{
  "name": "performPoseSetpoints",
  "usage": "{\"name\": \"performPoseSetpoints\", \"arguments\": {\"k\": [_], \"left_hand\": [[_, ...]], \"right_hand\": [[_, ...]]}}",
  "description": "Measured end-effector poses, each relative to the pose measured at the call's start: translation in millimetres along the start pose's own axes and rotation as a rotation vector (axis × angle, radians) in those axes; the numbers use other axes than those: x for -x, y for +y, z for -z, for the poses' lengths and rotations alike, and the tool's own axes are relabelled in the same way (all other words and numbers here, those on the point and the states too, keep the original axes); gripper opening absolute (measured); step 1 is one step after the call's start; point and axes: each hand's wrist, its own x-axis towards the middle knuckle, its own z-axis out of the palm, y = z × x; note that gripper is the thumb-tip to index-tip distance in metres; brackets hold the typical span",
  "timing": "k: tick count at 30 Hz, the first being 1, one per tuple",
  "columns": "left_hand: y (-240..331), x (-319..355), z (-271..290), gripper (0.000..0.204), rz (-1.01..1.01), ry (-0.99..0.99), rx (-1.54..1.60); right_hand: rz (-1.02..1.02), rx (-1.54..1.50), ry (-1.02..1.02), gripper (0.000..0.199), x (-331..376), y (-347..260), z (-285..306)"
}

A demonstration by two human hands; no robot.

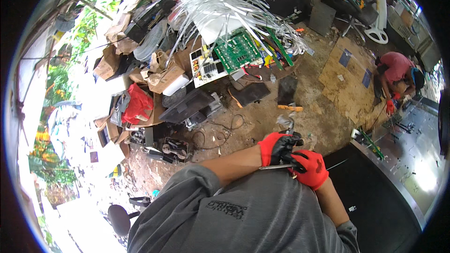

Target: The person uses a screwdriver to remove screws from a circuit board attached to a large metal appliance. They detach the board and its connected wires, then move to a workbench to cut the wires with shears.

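Both my hands wear red gloves with black palms and meet close together in front of my grey shirt. My left hand (276, 149) is closed, its black-coated fingers curled around something small that I cannot make out. Just beyond those fingers a greyish piece (291, 124) shows, but whether the hand holds it is unclear. My right hand (309, 168) is closed on a tool with a thin metal shaft (275, 167), which looks like a screwdriver. That shaft points left, across the front of my shirt. The fingers hide the tool's handle.
A large dark panel (370, 197) lies at my right, beside a silvery metal panel (412, 159) with small parts on it. A co-worker in a pink shirt (396, 65) crouches at far right. Green circuit boards (238, 50), white strips (220, 0) and cardboard boxes (165, 72) pile up ahead.
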Motion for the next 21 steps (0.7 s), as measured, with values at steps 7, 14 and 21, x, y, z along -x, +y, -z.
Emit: {"name": "performPoseSetpoints", "arguments": {"k": [7,14,21], "left_hand": [[41,63,46,0.033,-0.310,0.157,-0.307],[141,141,114,0.031,-0.776,0.096,-1.096],[375,236,96,0.057,-1.301,-0.241,-1.657]], "right_hand": [[-0.346,-0.778,0.051,0.033,-41,9,-3],[-0.427,-0.808,0.258,0.029,-92,40,25],[-0.592,-0.750,0.576,0.036,-146,52,19]]}}
